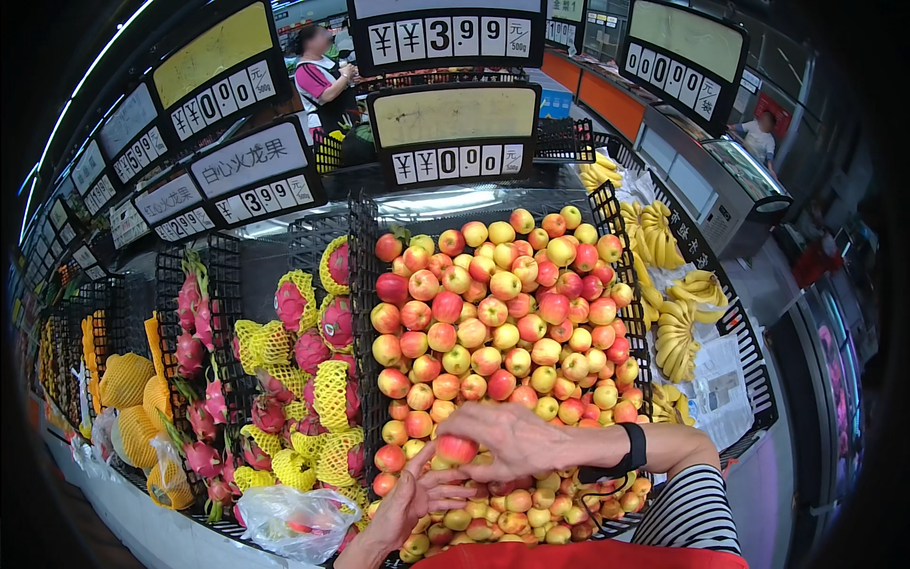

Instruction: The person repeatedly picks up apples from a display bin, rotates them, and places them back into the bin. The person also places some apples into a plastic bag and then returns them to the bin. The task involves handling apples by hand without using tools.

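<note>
My right hand (515, 439) reaches in from the right over a heap of red-and-yellow apples (493, 311) and grips one red apple (456, 449) in its fingers. Just below it, my left hand (421, 494) is raised palm inward with its fingers apart. Its fingertips come close to the held apple; whether they touch it I cannot tell. A black band (631, 449) circles my right wrist. Left of my left hand, a clear plastic bag (298, 523) with something reddish inside lies against dragon fruits in yellow foam nets (332, 395).
Black plastic grid dividers (366, 284) separate the fruit bins. Bananas (677, 338) lie to the right, and bare dragon fruits (204, 419) and orange-netted fruits (135, 419) to the left. Price signs (455, 135) stand beyond the apples. A person (323, 82) stands across the display.
</note>
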`<state>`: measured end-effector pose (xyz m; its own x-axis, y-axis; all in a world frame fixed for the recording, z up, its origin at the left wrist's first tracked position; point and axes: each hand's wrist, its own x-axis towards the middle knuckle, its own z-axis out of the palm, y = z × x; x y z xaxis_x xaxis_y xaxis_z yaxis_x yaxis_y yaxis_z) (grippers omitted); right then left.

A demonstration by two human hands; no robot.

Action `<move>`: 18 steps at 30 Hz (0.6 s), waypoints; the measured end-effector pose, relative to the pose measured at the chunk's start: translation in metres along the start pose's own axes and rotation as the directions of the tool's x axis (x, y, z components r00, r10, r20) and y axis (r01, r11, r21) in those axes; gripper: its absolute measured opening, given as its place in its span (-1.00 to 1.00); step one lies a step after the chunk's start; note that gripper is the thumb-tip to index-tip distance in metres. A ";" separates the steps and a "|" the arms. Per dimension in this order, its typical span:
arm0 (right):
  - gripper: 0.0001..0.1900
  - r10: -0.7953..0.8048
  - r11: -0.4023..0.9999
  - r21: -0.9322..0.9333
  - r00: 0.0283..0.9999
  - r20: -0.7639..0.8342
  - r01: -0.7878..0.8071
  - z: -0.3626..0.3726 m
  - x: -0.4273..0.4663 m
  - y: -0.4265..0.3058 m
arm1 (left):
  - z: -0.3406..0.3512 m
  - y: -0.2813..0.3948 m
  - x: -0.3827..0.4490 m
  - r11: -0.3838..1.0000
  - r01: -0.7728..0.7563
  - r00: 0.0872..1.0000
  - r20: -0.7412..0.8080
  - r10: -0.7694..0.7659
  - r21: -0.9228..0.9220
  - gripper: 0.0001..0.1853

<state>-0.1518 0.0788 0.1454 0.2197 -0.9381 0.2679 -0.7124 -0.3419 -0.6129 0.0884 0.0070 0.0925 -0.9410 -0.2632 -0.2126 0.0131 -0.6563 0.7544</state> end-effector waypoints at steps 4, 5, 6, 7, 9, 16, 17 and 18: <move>-0.44 0.037 0.973 -0.213 0.974 -0.222 -0.085 -0.043 -0.006 0.043 | -0.010 -0.005 -0.003 0.996 -0.006 0.993 -0.114 0.017 0.088 -0.07; -0.43 0.051 0.951 -0.279 0.960 -0.277 -0.131 -0.056 -0.010 0.057 | -0.013 -0.008 -0.005 0.997 -0.004 0.992 -0.129 0.015 0.083 -0.09; -0.44 0.087 0.937 -0.292 0.937 -0.339 -0.193 -0.068 -0.012 0.072 | -0.018 -0.011 -0.006 0.997 0.000 0.990 -0.142 0.011 0.079 -0.11; -0.44 0.121 0.918 -0.303 0.909 -0.399 -0.256 -0.081 -0.013 0.087 | -0.021 -0.014 -0.006 0.997 0.005 0.988 -0.155 0.007 0.072 -0.13; -0.45 0.198 0.858 -0.331 0.847 -0.493 -0.393 -0.113 -0.010 0.108 | -0.027 -0.023 -0.015 0.999 -0.008 0.965 -0.260 0.022 0.054 -0.17; -0.43 0.168 0.634 -0.424 0.650 -0.741 -0.647 -0.214 -0.019 0.188 | -0.037 -0.034 -0.019 0.995 0.013 0.936 -0.350 0.023 0.099 -0.21; -0.42 0.189 0.609 -0.431 0.650 -0.736 -0.666 -0.219 -0.019 0.195 | -0.038 -0.035 -0.019 0.995 0.017 0.934 -0.356 0.017 0.094 -0.22; -0.43 0.192 0.595 -0.444 0.655 -0.731 -0.670 -0.222 -0.020 0.206 | -0.039 -0.036 -0.018 0.996 0.023 0.933 -0.360 0.011 0.090 -0.23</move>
<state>-0.4504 0.0401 0.1785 -0.4799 -0.6393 0.6008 -0.8671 0.4498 -0.2141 0.1178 0.0077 0.0450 -0.7557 -0.5076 -0.4137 -0.0389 -0.5959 0.8021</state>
